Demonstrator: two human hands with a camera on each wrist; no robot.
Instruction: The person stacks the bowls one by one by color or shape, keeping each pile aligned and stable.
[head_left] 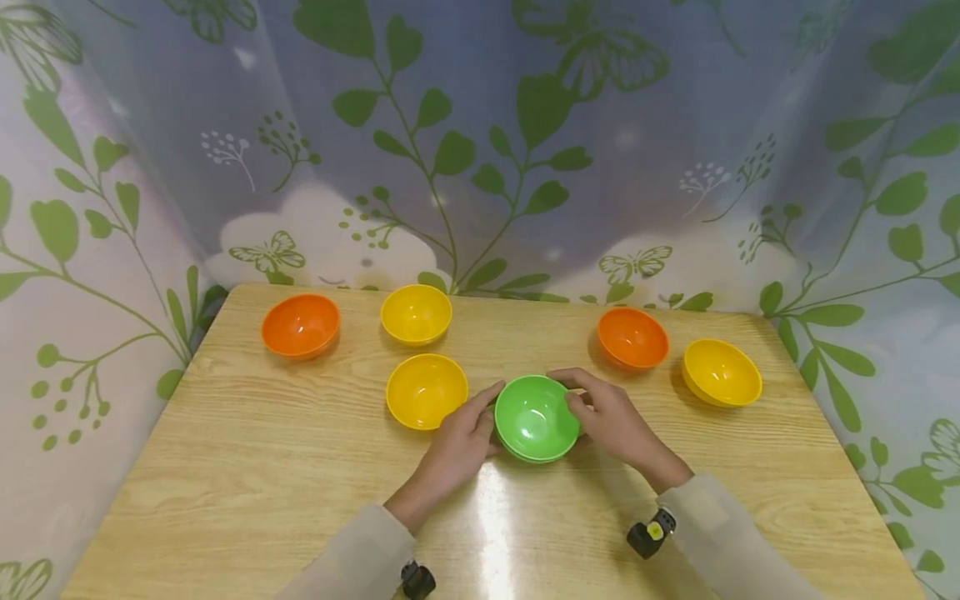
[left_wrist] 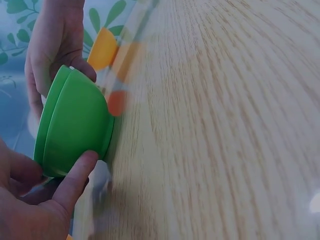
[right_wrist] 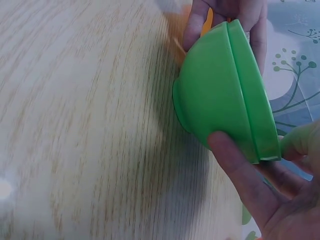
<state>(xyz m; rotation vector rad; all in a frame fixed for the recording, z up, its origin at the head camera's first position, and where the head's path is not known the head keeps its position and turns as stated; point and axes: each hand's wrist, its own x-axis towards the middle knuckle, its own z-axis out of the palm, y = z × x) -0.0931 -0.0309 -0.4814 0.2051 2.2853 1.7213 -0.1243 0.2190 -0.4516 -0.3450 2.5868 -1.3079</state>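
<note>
Two green bowls (head_left: 536,421) are sitting one inside the other, mouths facing up, around the middle of a wooden table (head_left: 300,483). Their smooth sides are shining, and white light is glinting off the inner bottom of the upper one. In the wrist views its rim is standing out as a band above the lower bowl, whose rounded wall is narrowing to a small foot. Whether that foot is touching the wood, I cannot tell.

The left hand (head_left: 459,437) and the right hand (head_left: 611,417) are gripping the pair from opposite sides, fingers curling at the rim and pressing against the outer wall.

A near yellow bowl (head_left: 422,390) is standing just beside the left hand, with a back yellow bowl (head_left: 416,315) standing behind it. A left orange bowl (head_left: 300,325) is resting farther left; a right orange bowl (head_left: 632,337) and a right yellow bowl (head_left: 722,372) are resting beyond the right hand.
</note>
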